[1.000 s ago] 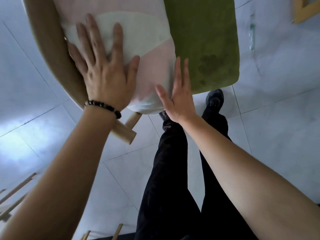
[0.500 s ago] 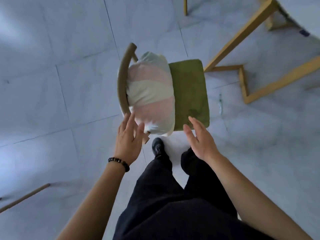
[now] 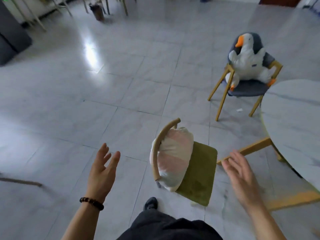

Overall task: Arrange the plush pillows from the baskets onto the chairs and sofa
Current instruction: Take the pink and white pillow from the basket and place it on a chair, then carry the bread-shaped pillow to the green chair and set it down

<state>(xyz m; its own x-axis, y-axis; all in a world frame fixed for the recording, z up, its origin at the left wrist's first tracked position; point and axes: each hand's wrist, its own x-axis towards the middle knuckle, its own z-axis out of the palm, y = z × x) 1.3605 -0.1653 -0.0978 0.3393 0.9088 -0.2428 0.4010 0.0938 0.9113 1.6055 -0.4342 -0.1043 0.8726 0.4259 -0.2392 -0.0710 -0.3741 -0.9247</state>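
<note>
A pink-and-white striped pillow leans against the curved wooden backrest of a green-seated chair just in front of me. My left hand hovers open to the left of the chair, empty, a dark bead bracelet on its wrist. My right hand is open too, to the right of the seat, touching nothing. Farther off at the right, a white goose plush with an orange beak sits on a grey chair with wooden legs.
A round white marble table with wooden legs stands at the right edge. A dark cabinet or sofa is at the far left. Chair legs and a brown bin stand at the back. Pale tiled floor lies between.
Both hands have left the striped pillow and drawn apart and back. My view has risen from the chair to take in the room; the pillow stays leaning on the chair.
</note>
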